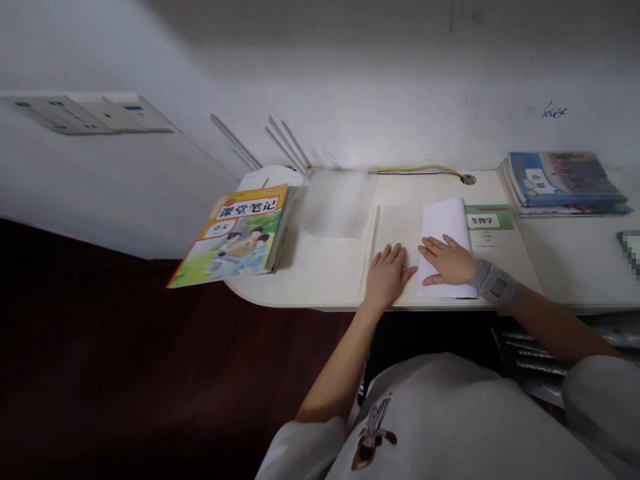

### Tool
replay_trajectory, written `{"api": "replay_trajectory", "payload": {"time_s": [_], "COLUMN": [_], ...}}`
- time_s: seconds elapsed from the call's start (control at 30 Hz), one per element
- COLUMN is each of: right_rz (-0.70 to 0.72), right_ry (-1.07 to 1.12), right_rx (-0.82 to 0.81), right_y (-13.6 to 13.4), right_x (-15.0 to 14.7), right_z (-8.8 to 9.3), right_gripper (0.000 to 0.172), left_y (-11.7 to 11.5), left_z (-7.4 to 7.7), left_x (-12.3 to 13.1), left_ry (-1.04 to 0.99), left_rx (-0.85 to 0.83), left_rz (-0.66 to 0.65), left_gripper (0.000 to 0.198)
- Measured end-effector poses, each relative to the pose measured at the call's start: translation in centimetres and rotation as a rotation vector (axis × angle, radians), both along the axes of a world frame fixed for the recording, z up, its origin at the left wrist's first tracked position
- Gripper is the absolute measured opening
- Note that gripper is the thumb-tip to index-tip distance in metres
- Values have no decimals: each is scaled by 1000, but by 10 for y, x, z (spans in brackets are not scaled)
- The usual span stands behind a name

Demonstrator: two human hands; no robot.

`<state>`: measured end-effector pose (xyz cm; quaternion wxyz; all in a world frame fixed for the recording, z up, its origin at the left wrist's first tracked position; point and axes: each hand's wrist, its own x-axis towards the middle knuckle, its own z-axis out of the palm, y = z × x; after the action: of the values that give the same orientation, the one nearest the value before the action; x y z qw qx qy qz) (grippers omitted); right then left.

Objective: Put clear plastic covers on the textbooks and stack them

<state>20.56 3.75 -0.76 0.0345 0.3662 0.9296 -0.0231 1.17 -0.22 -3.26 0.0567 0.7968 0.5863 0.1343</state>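
Observation:
A biology textbook [493, 250] with a green title band lies on the white desk near its front edge. Over its left part is a white folded sheet [445, 220], and my right hand [447, 259] presses flat on it with fingers spread. A grey band circles that wrist. My left hand [389, 275] rests palm down, fingers stretched, on a pale page or cover [400, 223] left of the white sheet. Whether this pale part belongs to the textbook, I cannot tell. Neither hand grips anything.
A stack of books with a colourful workbook [235, 233] on top overhangs the desk's left end. Behind my left hand lies a translucent plastic sheet [340, 200]. Another book stack [560, 180] sits back right, near a cable hole [469, 179]. A wall borders the rear.

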Motion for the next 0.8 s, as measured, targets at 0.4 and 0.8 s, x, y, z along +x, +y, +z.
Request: {"api": "replay_trajectory", "payload": {"time_s": [0.4, 0.8], "right_rz": [-32, -396], "right_ry": [130, 169], "right_rx": [10, 138], "right_y": [-1, 76], "right_x": [-27, -4], "right_z": [-16, 35], "right_gripper": [86, 53], "left_y": [-5, -5], "left_z": [4, -1], "left_x": [8, 7], "left_ry": [-141, -67], "left_rx": [43, 18], "left_rz": [111, 81], "left_gripper": [37, 42]}}
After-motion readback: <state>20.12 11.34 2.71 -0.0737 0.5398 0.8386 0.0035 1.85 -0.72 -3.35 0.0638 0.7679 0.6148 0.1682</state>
